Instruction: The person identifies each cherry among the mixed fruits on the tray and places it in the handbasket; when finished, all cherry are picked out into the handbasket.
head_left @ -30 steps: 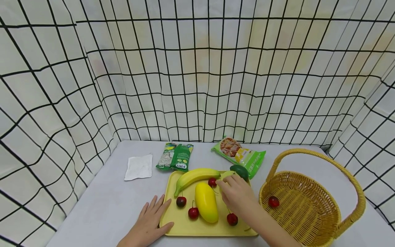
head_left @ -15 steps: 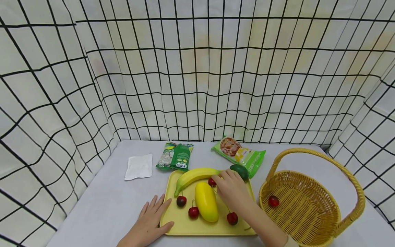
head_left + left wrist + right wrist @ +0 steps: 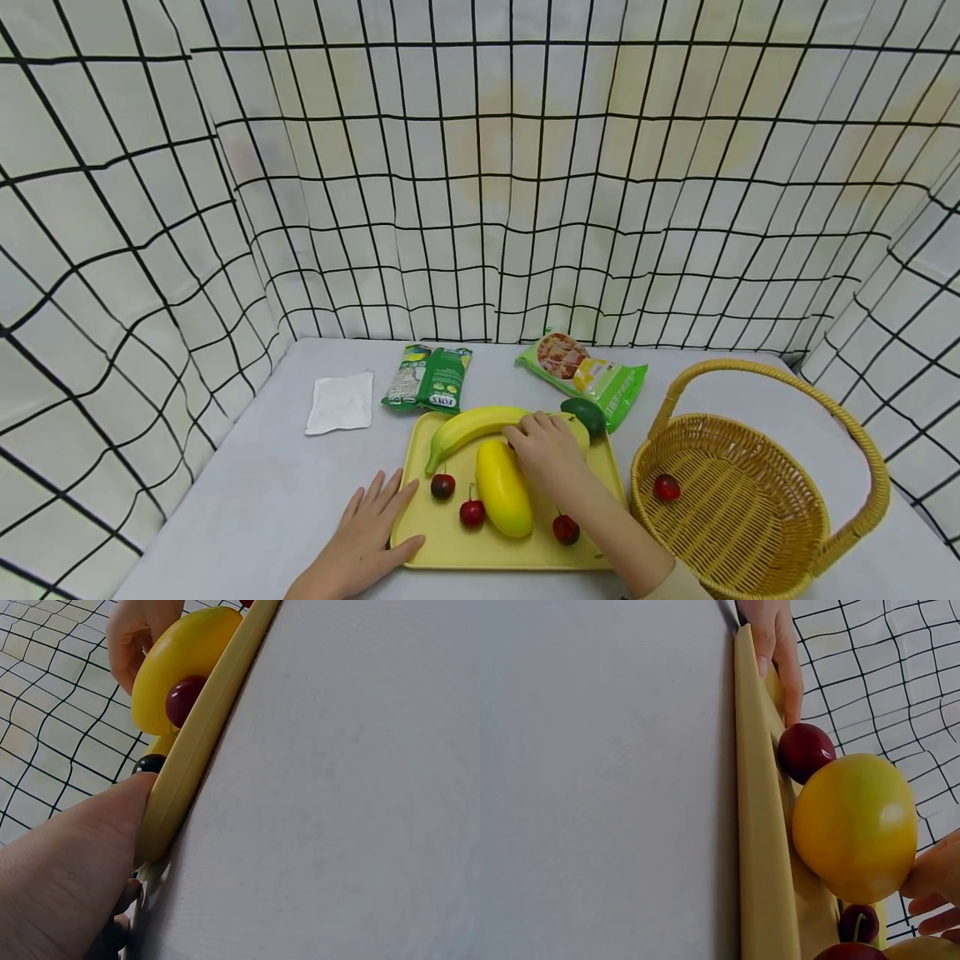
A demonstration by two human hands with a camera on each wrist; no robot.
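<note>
My left hand [image 3: 362, 533] lies with spread fingers at the left edge of a yellow tray [image 3: 450, 557], its thumb by the tray's near corner. My right hand [image 3: 551, 457] reaches over the tray beside a yellow mango [image 3: 504, 493], fingers bent downward. A cherry [image 3: 859, 924] sits near those fingers; in the head view they cover most of it. Two cherries lie left of the mango, a dark one [image 3: 442, 487] and a red one [image 3: 472, 514]. Another cherry [image 3: 566, 530] lies below my right forearm. A banana [image 3: 468, 427] and a pale yellow-green fruit [image 3: 579, 431] lie at the back.
A wicker basket [image 3: 806, 492] with a tall handle stands on the right, one cherry [image 3: 666, 487] inside. Behind the tray are a dark green fruit [image 3: 583, 415], a dark green packet [image 3: 431, 379] and a light green packet [image 3: 592, 379]. A white square sheet [image 3: 340, 403] lies left.
My right hand has shifted left from the pale yellow-green fruit to the cherry beside the mango, covering most of that cherry and uncovering the fruit. My left hand stays at the tray's edge.
</note>
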